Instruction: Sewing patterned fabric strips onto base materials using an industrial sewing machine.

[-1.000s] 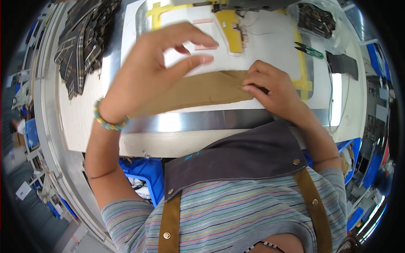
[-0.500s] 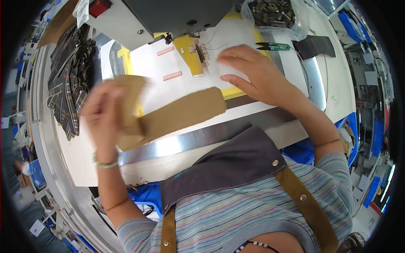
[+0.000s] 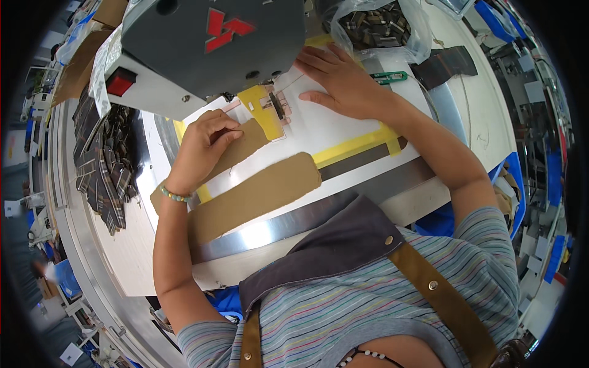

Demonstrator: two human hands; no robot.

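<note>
My left hand (image 3: pixel 205 147), with a bead bracelet at the wrist, pinches a long brown fabric piece (image 3: pixel 253 140) near its right end. That end lies against a yellow template piece (image 3: pixel 268 118) with a dark metal clip beside it, on a white sheet (image 3: pixel 294 132) edged with yellow tape. A second brown fabric piece (image 3: pixel 257 195), round-ended, lies flat nearer to me. On the right, my right hand (image 3: pixel 346 86) rests with fingers stretched and thumb apart, holding nothing. Above the template stands the dark head of a sewing machine (image 3: pixel 184 58); its needle area is mostly hidden.
Dark plaid fabric pieces (image 3: pixel 104 165) are piled at the left. At the far right of the machine sits a clear bag (image 3: pixel 417 37) of small plaid pieces. Green thread snips (image 3: pixel 392 77) lie beyond my right hand, near a dark fabric piece (image 3: pixel 446 64). Blue bins (image 3: pixel 510 190) stand below the table edge.
My left hand has carried the brown fabric piece rightward to the template. My right hand has moved up and left and lowered onto the sheet. The view has shifted slightly.
</note>
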